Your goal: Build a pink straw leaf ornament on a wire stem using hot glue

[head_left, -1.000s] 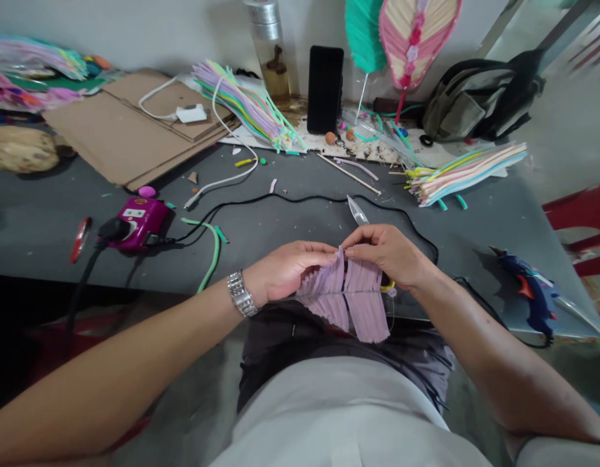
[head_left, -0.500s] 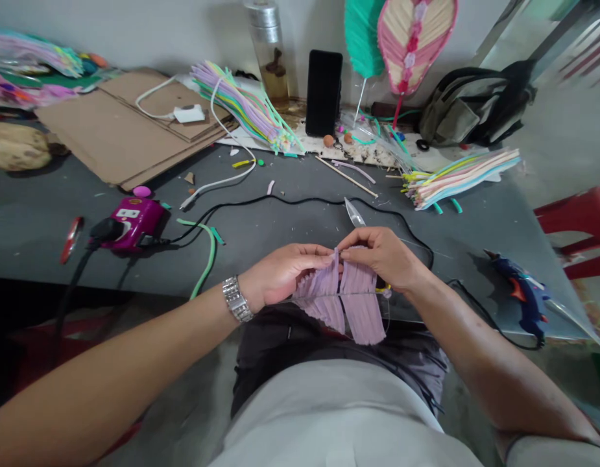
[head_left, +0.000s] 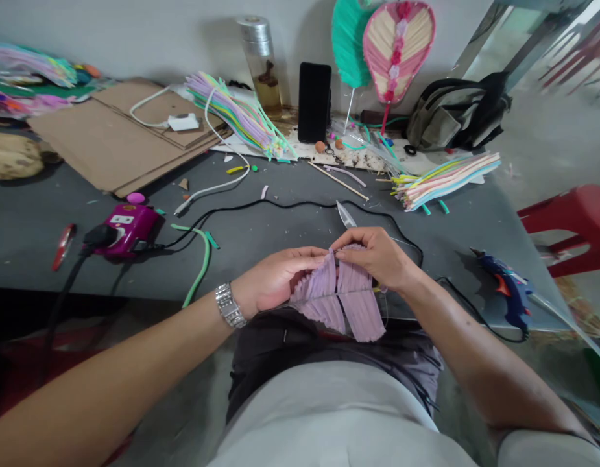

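Note:
A lilac pleated piece in two sections, with a thin wire across it, hangs over my lap at the table's front edge. My left hand, below a metal watch, is closed on the left section near its top. The fingers of my right hand pinch the upper edge close to the gap between the sections. Both hands' fingertips nearly meet there. Just behind my right hand lies a pointed metal blade, its handle hidden.
A magenta power adapter with black cables sits left, a blue glue gun right. Behind are cardboard, bundles of coloured stems, a bottle, an upright phone, two leaf-shaped fans and a bag.
The view has shifted slightly, so the table items appear a little further left. Both hands keep their hold on the lilac piece, with its left section spread slightly wider.

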### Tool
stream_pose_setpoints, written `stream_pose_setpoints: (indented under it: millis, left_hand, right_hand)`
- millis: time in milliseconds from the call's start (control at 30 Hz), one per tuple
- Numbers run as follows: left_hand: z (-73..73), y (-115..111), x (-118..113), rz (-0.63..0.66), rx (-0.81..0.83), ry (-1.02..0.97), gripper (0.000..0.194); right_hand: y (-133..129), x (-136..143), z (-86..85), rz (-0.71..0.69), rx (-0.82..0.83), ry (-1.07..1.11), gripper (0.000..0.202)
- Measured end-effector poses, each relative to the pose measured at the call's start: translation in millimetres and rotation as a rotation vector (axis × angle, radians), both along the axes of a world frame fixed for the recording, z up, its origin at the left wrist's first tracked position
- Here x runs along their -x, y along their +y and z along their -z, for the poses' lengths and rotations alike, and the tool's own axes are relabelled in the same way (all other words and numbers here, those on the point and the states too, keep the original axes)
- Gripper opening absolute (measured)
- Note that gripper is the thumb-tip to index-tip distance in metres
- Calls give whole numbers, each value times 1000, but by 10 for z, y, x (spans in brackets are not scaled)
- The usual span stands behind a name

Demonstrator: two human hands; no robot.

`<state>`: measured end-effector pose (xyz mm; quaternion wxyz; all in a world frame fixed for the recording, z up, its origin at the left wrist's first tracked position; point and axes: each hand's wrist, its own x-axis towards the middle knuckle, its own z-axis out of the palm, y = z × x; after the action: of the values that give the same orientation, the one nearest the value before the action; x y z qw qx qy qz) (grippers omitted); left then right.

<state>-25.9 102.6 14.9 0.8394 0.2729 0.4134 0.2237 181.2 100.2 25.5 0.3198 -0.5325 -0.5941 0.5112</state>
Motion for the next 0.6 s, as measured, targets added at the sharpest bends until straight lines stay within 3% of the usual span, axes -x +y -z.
stream_pose_setpoints:
  millis: [267, 400, 533, 600]
  left_hand:
    - [91, -13, 30, 52, -67, -27, 35]
    - [68, -56, 45, 80, -103, 13, 36]
    - [57, -49, 72, 80, -63, 157, 20]
    - [63, 0, 71, 102, -2, 213, 14]
  right_hand:
    - [-1, -35, 15, 9, 19, 28, 17]
    - [21, 14, 24, 16, 11, 34, 10]
    - [52, 43, 1, -28, -59, 9, 7]
    - [-27, -88, -45, 51, -185, -62, 16]
